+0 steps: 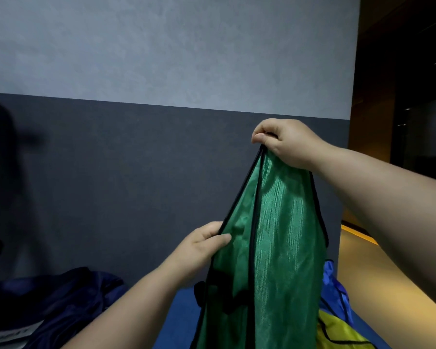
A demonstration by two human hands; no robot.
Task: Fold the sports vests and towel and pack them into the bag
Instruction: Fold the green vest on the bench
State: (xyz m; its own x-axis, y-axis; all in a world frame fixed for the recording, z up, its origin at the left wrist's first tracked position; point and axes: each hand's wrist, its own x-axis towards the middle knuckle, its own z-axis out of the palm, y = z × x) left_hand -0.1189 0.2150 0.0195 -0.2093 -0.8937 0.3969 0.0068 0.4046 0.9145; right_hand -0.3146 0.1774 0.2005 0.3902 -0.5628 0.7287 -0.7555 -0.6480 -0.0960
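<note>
A green mesh sports vest (282, 248) with black trim hangs in the air in front of me. My right hand (285, 142) pinches its top strap, raised high. Lower down, my left hand (202, 245) grips the vest's left black-trimmed edge between thumb and fingers. A yellow vest (337, 333) and a blue vest (334, 285) lie behind the green one at the lower right. A dark navy bag (61, 303) lies at the lower left. No towel shows.
A blue surface (181, 316) lies under the clothes. A wall, dark grey below and light grey above (136, 159), stands close in front. A tan floor (378, 273) and a dark corridor open to the right.
</note>
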